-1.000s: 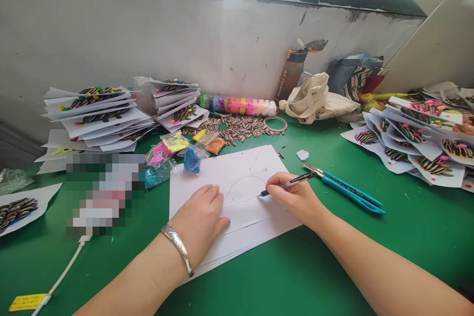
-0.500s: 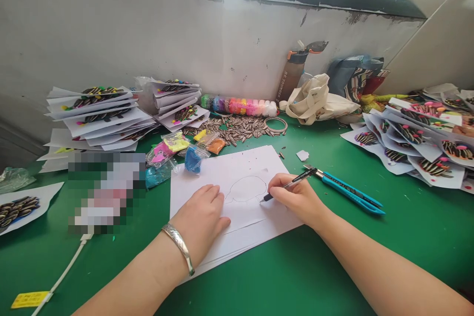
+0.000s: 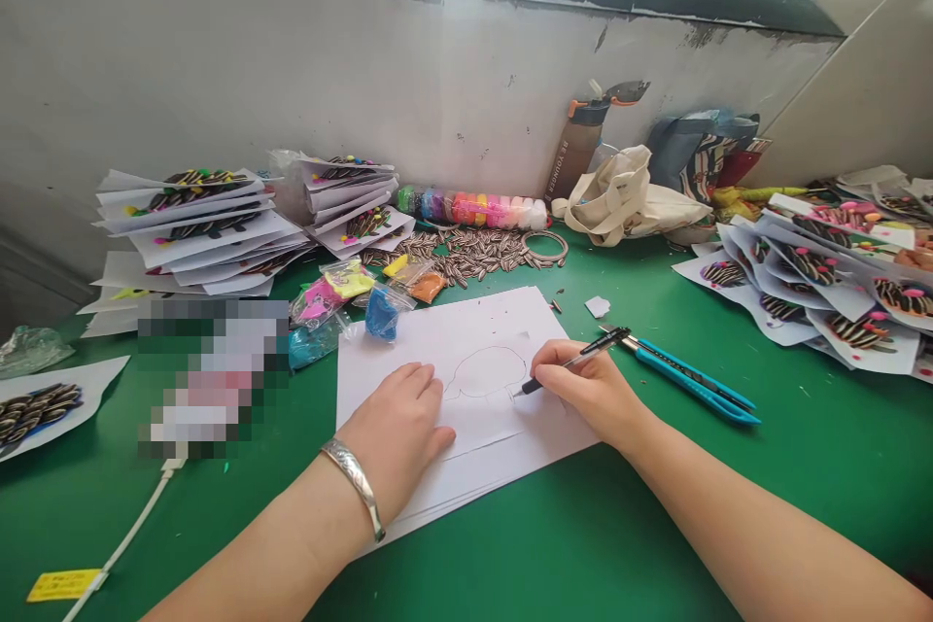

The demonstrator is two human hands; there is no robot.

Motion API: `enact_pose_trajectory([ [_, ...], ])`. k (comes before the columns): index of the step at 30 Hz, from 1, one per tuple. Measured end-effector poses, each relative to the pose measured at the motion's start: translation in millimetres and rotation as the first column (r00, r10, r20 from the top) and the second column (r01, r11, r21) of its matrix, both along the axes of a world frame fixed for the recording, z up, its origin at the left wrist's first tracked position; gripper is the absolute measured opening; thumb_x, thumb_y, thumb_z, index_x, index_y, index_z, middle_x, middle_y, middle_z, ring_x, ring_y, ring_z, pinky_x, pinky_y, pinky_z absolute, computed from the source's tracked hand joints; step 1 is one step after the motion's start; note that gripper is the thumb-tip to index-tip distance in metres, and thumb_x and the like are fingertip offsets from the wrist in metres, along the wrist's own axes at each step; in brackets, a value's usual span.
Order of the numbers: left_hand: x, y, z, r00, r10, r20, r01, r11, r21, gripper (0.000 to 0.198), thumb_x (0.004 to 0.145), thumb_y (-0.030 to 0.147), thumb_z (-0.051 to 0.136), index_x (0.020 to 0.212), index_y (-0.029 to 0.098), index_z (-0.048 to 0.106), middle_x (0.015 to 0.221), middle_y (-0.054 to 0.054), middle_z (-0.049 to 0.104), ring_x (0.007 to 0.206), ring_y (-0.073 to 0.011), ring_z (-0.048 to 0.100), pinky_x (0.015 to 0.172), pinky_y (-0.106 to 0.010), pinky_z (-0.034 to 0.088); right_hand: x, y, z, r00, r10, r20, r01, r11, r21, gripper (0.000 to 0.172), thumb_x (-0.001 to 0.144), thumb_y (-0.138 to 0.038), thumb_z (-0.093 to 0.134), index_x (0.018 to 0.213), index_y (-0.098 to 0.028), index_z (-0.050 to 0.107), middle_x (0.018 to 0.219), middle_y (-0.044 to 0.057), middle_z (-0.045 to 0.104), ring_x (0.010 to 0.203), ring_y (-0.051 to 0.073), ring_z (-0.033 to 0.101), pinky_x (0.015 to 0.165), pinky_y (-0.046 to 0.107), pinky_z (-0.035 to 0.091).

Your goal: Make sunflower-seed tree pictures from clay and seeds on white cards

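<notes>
A few sheets of white paper [image 3: 466,457] lie stacked on the green table, and the top one bears a thin outline drawing [image 3: 487,371] of a rounded shape with small lines below it. My right hand [image 3: 583,389] grips a black pen [image 3: 575,362], its tip on the paper at the lower right of the outline. Flat on the left part of the sheet rests my left hand [image 3: 404,432], fingers stretched, a silver bangle on the wrist. A blue utility knife [image 3: 692,379] lies just right of the pen's upper end.
Bags of coloured clay [image 3: 342,284] touch the paper's back left; behind them are loose sunflower seeds [image 3: 473,253]. Decorated sheets stand piled at left [image 3: 196,233] and right [image 3: 809,272]. At the back are a bottle [image 3: 575,151] and a cloth bag [image 3: 619,199]. A white cable [image 3: 135,535] runs front left.
The pen tip has shifted very slightly at the lower right of the outline. My left hand stays on the sheet, and the whole view has drifted a little.
</notes>
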State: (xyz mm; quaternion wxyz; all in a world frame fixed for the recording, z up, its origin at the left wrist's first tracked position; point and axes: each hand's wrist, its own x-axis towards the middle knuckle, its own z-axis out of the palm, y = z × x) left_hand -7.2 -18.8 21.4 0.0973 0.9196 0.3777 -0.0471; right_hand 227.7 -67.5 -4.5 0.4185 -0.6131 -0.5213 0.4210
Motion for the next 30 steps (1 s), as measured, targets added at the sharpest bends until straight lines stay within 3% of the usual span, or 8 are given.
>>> enact_pose_trajectory([
  [3,0.1,0.2,-1.0,1.0,-0.006,0.015,0.006,1.0,0.01,0.028,0.083,0.024,0.062,0.105,0.007,0.063,0.121,-0.02,0.059,0.118,-0.0314,0.051,0.102,-0.044,0.042,-4.6,-0.8,2.2,0.999,-0.019,0.029,0.017,0.997,0.079,0.012,0.078,-0.022,0.054,0.068,-0.019,0.062,0.065,-0.002,0.054,0.063,0.013,0.048,0.058,0.026,0.036],
  [8,1.0,0.0,0.4,1.0,-0.012,0.023,0.012,0.999,0.033,0.023,0.082,0.023,0.062,0.101,0.01,0.064,0.119,-0.018,0.061,0.116,-0.0305,0.053,0.1,-0.044,0.044,-20.7,-4.1,2.9,0.983,0.066,0.169,-0.099,0.976,0.194,0.01,0.078,-0.018,0.055,0.075,-0.02,0.064,0.076,0.001,0.064,0.075,0.016,0.057,0.069,0.029,0.043],
  [30,2.4,-0.8,1.8,0.999,-0.033,-0.021,0.034,0.997,0.066,0.024,0.082,0.025,0.062,0.102,0.011,0.064,0.118,-0.017,0.062,0.116,-0.0298,0.053,0.1,-0.041,0.042,-22.8,-4.3,1.5,0.969,0.096,0.23,-0.141,0.972,0.188,0.014,0.076,-0.014,0.052,0.069,-0.02,0.062,0.067,0.0,0.062,0.068,0.015,0.055,0.062,0.027,0.041],
])
